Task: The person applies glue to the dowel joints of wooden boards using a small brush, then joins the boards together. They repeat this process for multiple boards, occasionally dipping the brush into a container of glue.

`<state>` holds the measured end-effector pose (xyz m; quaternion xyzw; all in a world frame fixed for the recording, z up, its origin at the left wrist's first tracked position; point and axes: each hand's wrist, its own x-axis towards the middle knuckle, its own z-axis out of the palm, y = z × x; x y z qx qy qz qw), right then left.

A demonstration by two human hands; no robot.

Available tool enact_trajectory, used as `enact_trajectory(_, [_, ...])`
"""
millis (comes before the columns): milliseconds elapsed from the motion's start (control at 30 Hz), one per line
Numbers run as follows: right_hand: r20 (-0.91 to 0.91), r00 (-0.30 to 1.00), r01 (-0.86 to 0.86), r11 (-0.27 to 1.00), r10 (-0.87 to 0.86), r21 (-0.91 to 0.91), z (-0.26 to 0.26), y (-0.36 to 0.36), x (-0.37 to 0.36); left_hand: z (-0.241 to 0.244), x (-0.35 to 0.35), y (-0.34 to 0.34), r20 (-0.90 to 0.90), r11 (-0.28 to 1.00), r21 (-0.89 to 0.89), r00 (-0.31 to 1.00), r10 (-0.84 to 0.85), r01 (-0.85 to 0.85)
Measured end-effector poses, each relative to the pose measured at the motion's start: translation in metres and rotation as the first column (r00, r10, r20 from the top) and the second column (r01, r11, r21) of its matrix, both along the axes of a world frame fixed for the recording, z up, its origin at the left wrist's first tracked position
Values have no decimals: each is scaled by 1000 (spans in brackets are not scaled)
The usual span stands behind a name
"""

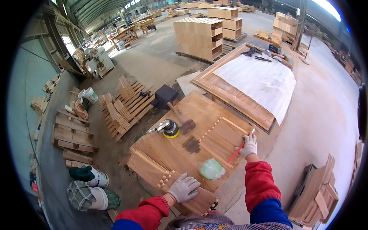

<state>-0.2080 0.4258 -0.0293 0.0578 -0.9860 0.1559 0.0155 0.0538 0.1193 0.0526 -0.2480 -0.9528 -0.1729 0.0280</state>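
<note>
My left hand (pixel 184 188), in a pale work glove, rests on a wooden board with dovetailed ends (pixel 198 201) at the near edge of the wooden worktable (pixel 191 102). My right hand (pixel 248 146), gloved too, is at the right end of a dovetailed wooden panel assembly (pixel 222 135), around a brush-like tool with a red handle (pixel 235 154); its white tip shows above the fingers. A green-white plastic-wrapped container (pixel 212 169) sits between the hands. Farther back are an orbital sander (pixel 171 128) and a mallet (pixel 187 126). More dovetailed boards (pixel 149 165) lie at the left.
Beyond the worktable stands a framed wooden panel (pixel 235 96) under a white sheet (pixel 258 77) with tools on it. Wooden pallets (pixel 138 95) with stacked pieces and several buckets (pixel 99 198) are at the left. Stacked wooden parts (pixel 313 198) stand on the floor at right.
</note>
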Motion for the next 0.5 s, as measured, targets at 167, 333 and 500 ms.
enact_trajectory(167, [23, 999, -37, 999, 36, 33, 4, -4, -1, 4, 2, 1, 5, 1000, 3, 1000, 10, -10])
enact_trajectory(333, [25, 998, -64, 998, 64, 8, 30, -5, 2, 1, 1, 0, 17, 1000, -6, 1000, 17, -16])
enact_trajectory(500, [53, 998, 51, 949, -36, -311, 29, 8, 21, 1, 1, -3, 3, 1000, -6, 1000, -7, 7])
